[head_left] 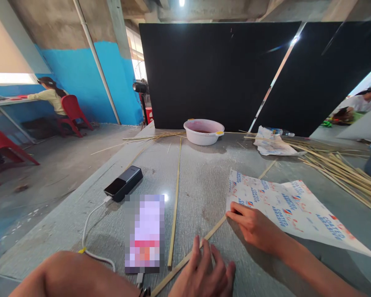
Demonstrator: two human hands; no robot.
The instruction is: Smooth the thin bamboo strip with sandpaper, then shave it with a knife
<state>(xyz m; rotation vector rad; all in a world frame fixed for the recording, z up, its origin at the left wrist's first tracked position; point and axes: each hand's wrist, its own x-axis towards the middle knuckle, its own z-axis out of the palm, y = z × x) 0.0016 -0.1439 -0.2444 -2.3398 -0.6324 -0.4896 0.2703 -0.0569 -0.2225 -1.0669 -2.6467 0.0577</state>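
A thin bamboo strip (216,228) runs diagonally across the grey tabletop and passes beneath a sheet of sandpaper (275,210), whose printed white back faces up. My right hand (250,226) pinches the left edge of the sheet where it meets the strip. Lower down, my left hand (204,270) rests with fingers spread, the fingertips touching the strip. Another bamboo strip (174,202) lies lengthwise, left of my hands. What lies under the sheet is hidden.
Left of my hands are a lit phone (145,231) and a black power bank (123,183), with a white cable (85,229). A white basin (204,138), crumpled paper (272,142) and a bamboo bundle (343,169) stand farther back. Black panels (219,74) rise behind; one person sits left, another right.
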